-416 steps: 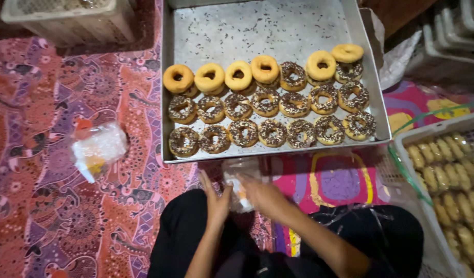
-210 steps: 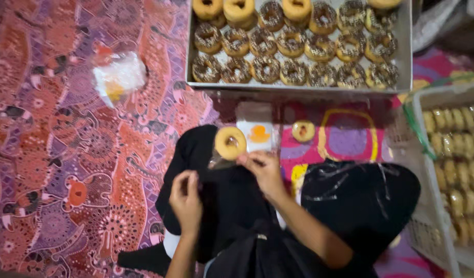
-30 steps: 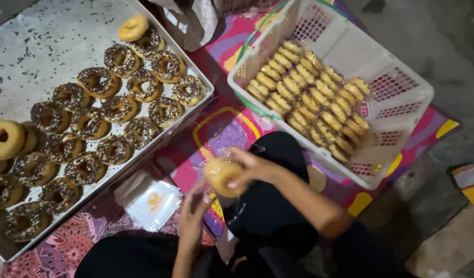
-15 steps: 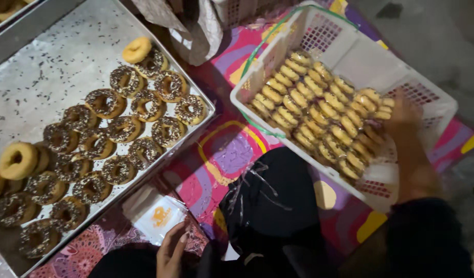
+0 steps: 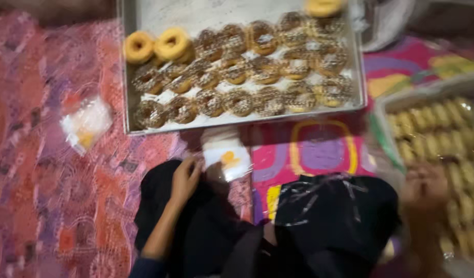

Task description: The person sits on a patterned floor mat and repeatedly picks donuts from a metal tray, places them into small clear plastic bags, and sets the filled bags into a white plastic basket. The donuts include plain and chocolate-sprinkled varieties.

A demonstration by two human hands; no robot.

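Observation:
The picture is motion-blurred. My left hand (image 5: 186, 177) rests on my black-clothed knee, its fingertips at the left edge of a small stack of clear plastic bags (image 5: 227, 156) with an orange mark, lying just below the tray. My right hand (image 5: 425, 186) hovers over the near part of a white basket (image 5: 380, 105) filled with rows of wrapped donuts (image 5: 443, 131); blur hides its fingers. A metal tray (image 5: 196, 13) ahead holds several sprinkle-topped donuts (image 5: 239, 101) and a few plain glazed donuts (image 5: 171, 44).
A crumpled clear wrapper (image 5: 88, 123) lies on the red patterned mat (image 5: 41, 206) at left. A brightly coloured mat (image 5: 319, 152) shows between tray and lap. My black-clothed lap (image 5: 329, 216) fills the lower middle.
The view has swung back toward the tray. My right hand has drawn back from the far rows of the basket to its near edge. My left hand stays by the plastic bags.

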